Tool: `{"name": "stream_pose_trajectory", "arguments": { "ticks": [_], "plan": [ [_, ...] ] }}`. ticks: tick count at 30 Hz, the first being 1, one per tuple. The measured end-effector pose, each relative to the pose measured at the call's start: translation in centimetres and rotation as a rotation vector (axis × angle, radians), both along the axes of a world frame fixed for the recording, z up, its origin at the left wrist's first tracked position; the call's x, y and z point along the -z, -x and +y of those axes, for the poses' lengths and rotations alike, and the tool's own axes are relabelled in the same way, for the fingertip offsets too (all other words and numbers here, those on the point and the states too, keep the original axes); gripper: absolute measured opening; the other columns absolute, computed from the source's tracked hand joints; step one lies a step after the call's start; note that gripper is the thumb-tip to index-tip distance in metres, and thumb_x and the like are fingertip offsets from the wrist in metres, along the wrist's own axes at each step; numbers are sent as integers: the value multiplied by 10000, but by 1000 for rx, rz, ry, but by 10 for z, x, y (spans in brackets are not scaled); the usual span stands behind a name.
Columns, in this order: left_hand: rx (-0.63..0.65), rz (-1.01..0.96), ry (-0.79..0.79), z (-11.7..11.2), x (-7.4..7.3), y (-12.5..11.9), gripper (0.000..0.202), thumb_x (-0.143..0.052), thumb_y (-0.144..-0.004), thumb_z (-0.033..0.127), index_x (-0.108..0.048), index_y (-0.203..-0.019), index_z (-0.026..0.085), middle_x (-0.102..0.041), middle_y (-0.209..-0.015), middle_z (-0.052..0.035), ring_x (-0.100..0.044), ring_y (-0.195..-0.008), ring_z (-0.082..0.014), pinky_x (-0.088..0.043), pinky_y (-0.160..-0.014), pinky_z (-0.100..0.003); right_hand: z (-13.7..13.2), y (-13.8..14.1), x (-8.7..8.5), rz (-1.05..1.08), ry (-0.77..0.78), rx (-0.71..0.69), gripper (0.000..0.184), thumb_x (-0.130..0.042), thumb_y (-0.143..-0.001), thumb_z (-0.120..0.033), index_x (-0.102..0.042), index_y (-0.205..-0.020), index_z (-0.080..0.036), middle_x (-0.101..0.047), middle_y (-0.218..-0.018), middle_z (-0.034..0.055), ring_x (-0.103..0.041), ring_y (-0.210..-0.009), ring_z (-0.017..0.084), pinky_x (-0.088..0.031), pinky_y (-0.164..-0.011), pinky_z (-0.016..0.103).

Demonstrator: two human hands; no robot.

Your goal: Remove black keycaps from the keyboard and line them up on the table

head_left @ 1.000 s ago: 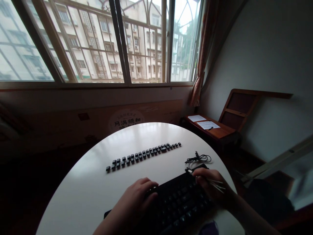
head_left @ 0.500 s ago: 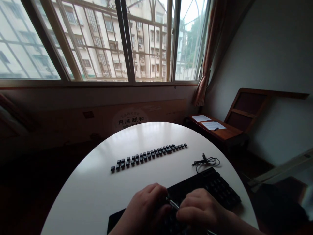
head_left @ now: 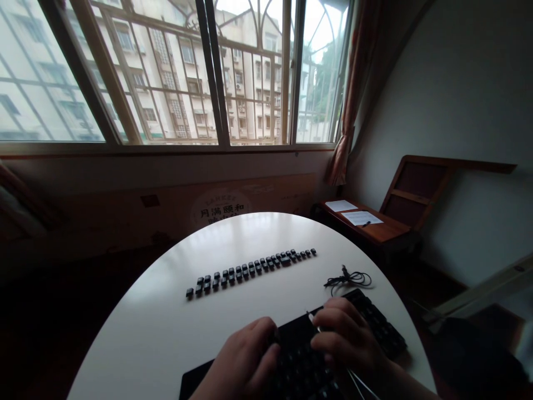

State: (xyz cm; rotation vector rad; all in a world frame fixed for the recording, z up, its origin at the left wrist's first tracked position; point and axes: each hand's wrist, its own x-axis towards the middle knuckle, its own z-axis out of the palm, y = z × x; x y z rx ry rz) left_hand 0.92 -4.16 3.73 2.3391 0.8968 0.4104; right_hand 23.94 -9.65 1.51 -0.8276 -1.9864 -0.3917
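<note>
A black keyboard (head_left: 375, 325) lies at the near edge of a round white table (head_left: 166, 333). My left hand (head_left: 244, 364) rests curled on the keyboard's left part, fingers bent against its top edge. My right hand (head_left: 347, 339) is closed round a thin wire tool (head_left: 358, 383), whose prongs trail back under the wrist and whose tip shows by my fingers over the keys. A row of loose black keycaps (head_left: 250, 268) stretches across the middle of the table, beyond both hands.
The keyboard's coiled black cable (head_left: 347, 278) lies just behind its right end. A low wooden side table (head_left: 375, 230) with paper sheets (head_left: 361, 218) stands at right by the wall. A barred window (head_left: 187, 72) and a curtain (head_left: 350, 111) are behind.
My right hand went from the keyboard's far right corner to beside the left hand, then shifted back right a little with the wire tool. The left hand stayed on the keyboard.
</note>
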Motion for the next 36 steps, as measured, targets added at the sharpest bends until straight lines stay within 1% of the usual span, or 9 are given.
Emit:
{"name": "stream_pose_trajectory", "arguments": {
  "ticks": [2, 4, 7, 10, 18, 23, 31, 34, 36],
  "plan": [
    [0, 26, -6, -2, 0, 0, 198, -370, -967, 335, -498, -882, 210, -630, -870, -30, -582, -775, -177, -431, -676, -269, 0, -2, -1, -8, 25, 41, 170, -440, -982, -192, -598, -919, -198, -610, -1064, 102, -555, -967, 237, -503, -840, 389],
    [38, 49, 4, -5, 1, -1, 199, -394, -971, 353, -519, -907, 213, -644, -906, -29, -591, -789, -180, -444, -696, -269, 0, 0, -2, -63, 84, 17, 162, -448, -984, -221, -607, -1004, -203, -603, -1135, 109, -577, -968, 225, -517, -831, 362],
    [132, 73, 53, -10, 4, -4, 157, -473, -947, 350, -559, -931, 220, -664, -958, -19, -612, -825, -185, -466, -741, -268, 1, 6, 0, -171, 178, -91, 198, -449, -1003, -309, -607, -1079, -217, -634, -1012, 70, -599, -775, 167, -496, -637, 267],
    [152, 96, 100, -13, 5, -5, 119, -503, -927, 285, -599, -957, 222, -673, -984, -12, -628, -853, -185, -480, -773, -267, 2, 13, 2, -264, 277, -136, 151, -487, -1003, -296, -616, -1051, -231, -622, -841, 3, -563, -655, 125, -407, -524, 222],
    [193, 49, 180, -9, -10, -3, 130, -530, -915, 242, -616, -1013, 229, -690, -1039, -6, -654, -904, -184, -489, -813, -252, 2, 12, -10, -278, 381, -184, 151, -508, -1003, -288, -630, -1065, -224, -665, -889, 11, -617, -707, 127, -419, -556, 227],
    [198, 2, 199, -11, -19, 0, 171, -500, -963, 357, -605, -1021, 235, -696, -1023, -7, -656, -885, -180, -493, -793, -248, 4, 9, -15, -253, 294, -220, 185, -539, -992, -261, -598, -1158, -204, -704, -986, 40, -622, -703, 135, -440, -574, 241],
    [144, -4, 162, -2, -3, -1, 184, -506, -937, 375, -599, -971, 219, -696, -985, -17, -630, -848, -178, -488, -772, -257, 6, 9, -19, -284, 314, -162, 150, -480, -998, -253, -617, -1016, -194, -659, -867, 29, -552, -642, 146, -432, -572, 263],
    [94, -28, 137, 1, 0, 0, 210, -463, -951, 378, -595, -1012, 225, -699, -1012, -31, -631, -877, -191, -488, -793, -281, 17, -12, -30, -200, 302, -65, 161, -479, -989, -176, -635, -1018, -197, -673, -938, 48, -612, -738, 151, -472, -630, 246],
    [46, -6, 106, 3, 0, 1, 222, -438, -959, 354, -600, -1036, 222, -697, -1025, -44, -633, -898, -199, -487, -791, -295, 37, -37, -36, -116, 372, 15, 150, -525, -962, -160, -649, -1039, -193, -675, -1034, 72, -643, -840, 160, -503, -713, 252]
  ]
}}
